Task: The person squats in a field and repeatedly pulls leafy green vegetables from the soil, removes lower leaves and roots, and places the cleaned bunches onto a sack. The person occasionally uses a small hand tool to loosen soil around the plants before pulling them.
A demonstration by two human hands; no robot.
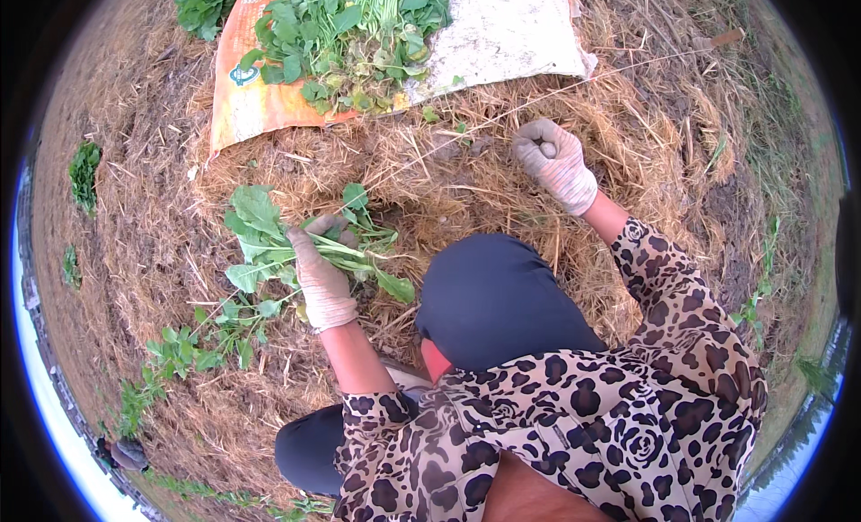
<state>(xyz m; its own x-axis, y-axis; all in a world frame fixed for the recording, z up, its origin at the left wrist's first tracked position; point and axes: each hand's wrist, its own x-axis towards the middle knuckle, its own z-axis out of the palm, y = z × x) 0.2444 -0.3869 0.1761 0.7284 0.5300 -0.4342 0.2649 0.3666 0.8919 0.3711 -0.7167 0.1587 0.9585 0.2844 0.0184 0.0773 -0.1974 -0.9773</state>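
Observation:
My left hand (316, 259), in a pale knit glove, grips a small bunch of leafy green seedlings (259, 219). Their broad leaves point left, and their pale stems and thin roots extend to the right of my fingers. To the right, my right hand (548, 155), gloved too, is held over the straw mulch (471, 199) with its fingers curled in. Nothing shows in it. A thin taut string (511, 110) runs diagonally between my hands, passing close to the left one. Just beyond the left fingers, a leafy plant (356, 199) rises from the straw.
Ahead lies an orange and white woven sack (511, 34) with a heap of seedlings (350, 31) on it. The string meets a wooden peg (726, 38) at the upper right. A row of plants (178, 354) runs down the left. Far lower left, a person (128, 453) bends low.

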